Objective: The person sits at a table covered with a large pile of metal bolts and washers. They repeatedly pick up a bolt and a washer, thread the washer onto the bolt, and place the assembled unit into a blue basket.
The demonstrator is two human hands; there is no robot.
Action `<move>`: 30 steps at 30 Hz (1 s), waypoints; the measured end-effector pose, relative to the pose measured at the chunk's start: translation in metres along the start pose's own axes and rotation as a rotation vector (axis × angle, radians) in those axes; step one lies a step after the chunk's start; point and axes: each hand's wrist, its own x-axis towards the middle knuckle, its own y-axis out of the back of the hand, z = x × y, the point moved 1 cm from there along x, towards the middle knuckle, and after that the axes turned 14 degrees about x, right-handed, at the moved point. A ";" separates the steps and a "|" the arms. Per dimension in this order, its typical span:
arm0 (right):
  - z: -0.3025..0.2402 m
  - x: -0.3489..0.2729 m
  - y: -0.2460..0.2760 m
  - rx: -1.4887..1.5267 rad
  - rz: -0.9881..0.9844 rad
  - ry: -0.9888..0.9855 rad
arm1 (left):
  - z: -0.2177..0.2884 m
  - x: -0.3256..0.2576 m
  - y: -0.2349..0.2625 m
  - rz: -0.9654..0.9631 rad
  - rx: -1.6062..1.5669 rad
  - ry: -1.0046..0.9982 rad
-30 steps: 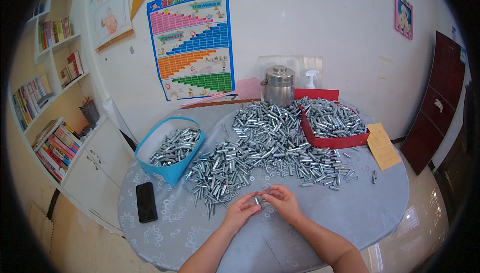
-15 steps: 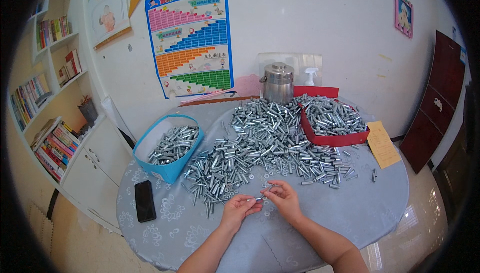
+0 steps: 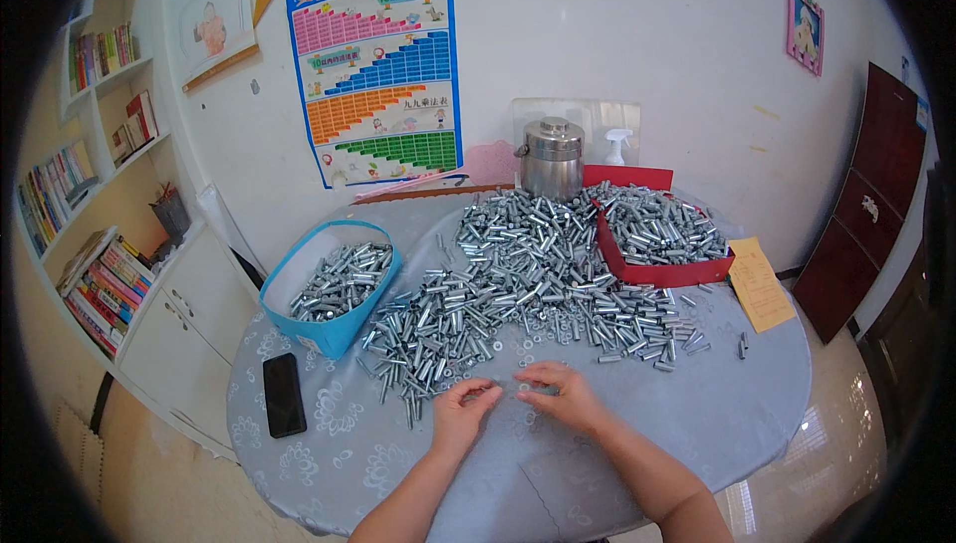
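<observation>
Both hands rest low on the round table [image 3: 697, 424], which is covered in a pale grey cloth with a faint floral print. The left hand [image 3: 460, 414] has its fingers curled inward, tips drawn together as if pinching something small, though the piece itself is too tiny to make out. The right hand [image 3: 560, 396] lies flatter, fingers pressed together and pointing left, its tips touching the cloth near a few loose washers [image 3: 523, 352]. The two hands are just apart.

Directly beyond them spreads a broad heap of metal sleeves [image 3: 518, 279], short shiny cylinders of bright zinc-grey, tumbled at all angles. A blue soft-sided basket [image 3: 329, 329] at the left holds more of the same parts. A red shallow tray [image 3: 657, 269] at the right is piled with them too. A black phone [image 3: 283, 394] lies flat near the left edge. A tan paper slip [image 3: 759, 284] sits beside the tray. Behind the heap stands a lidded steel pot [image 3: 551, 157], with a white spray bottle [image 3: 617, 147] near it.
</observation>
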 end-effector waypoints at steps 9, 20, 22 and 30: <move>0.004 -0.002 0.018 -0.266 -0.419 0.056 | 0.004 0.011 0.015 0.131 -0.301 0.046; 0.012 -0.002 0.001 0.264 0.057 -0.354 | 0.010 0.004 0.009 0.029 -0.357 0.237; 0.015 -0.002 -0.003 0.481 0.108 -0.313 | 0.009 0.003 0.007 -0.005 -0.386 0.296; 0.019 -0.001 -0.007 0.543 0.164 -0.265 | -0.001 0.001 0.006 -0.129 -0.515 0.397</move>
